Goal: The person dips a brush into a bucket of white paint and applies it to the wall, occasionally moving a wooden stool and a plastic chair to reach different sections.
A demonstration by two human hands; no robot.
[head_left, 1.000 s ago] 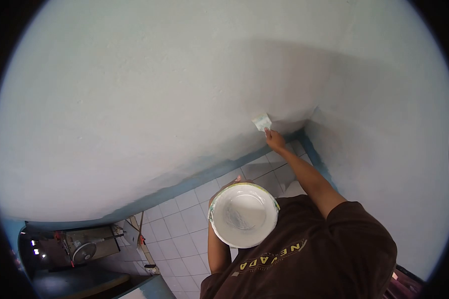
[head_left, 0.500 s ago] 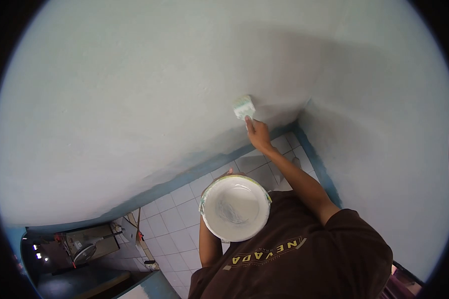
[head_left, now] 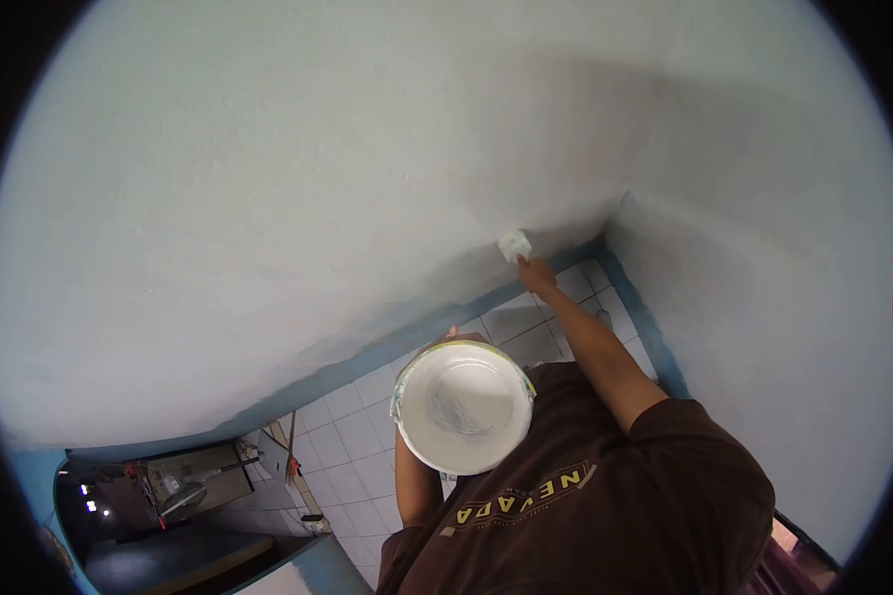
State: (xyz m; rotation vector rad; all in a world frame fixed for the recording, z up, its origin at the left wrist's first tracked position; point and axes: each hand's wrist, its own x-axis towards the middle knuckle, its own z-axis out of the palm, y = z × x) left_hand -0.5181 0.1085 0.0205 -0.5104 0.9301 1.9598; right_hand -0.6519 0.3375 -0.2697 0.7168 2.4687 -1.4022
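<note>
A paint brush [head_left: 515, 246] with whitish bristles lies against the lower part of the pale wall [head_left: 298, 198]. My right hand [head_left: 537, 275] is closed round its handle, near the corner. Close to my chest, a white bucket [head_left: 463, 409] holds white paint, with a darker streaked patch in it. My left hand [head_left: 452, 335] supports the bucket from its far side; only some fingertips show above the rim, and the rest is hidden beneath it.
A blue band [head_left: 367, 359] runs along the wall's foot above white floor tiles [head_left: 342, 466]. The right-hand wall [head_left: 764, 297] meets it at a corner. At the lower left are a cluttered board [head_left: 203, 483] and thin wooden sticks [head_left: 291, 446].
My right hand and the brush have moved down the wall and slightly right, toward the blue band. The bucket has shifted slightly up and left in view.
</note>
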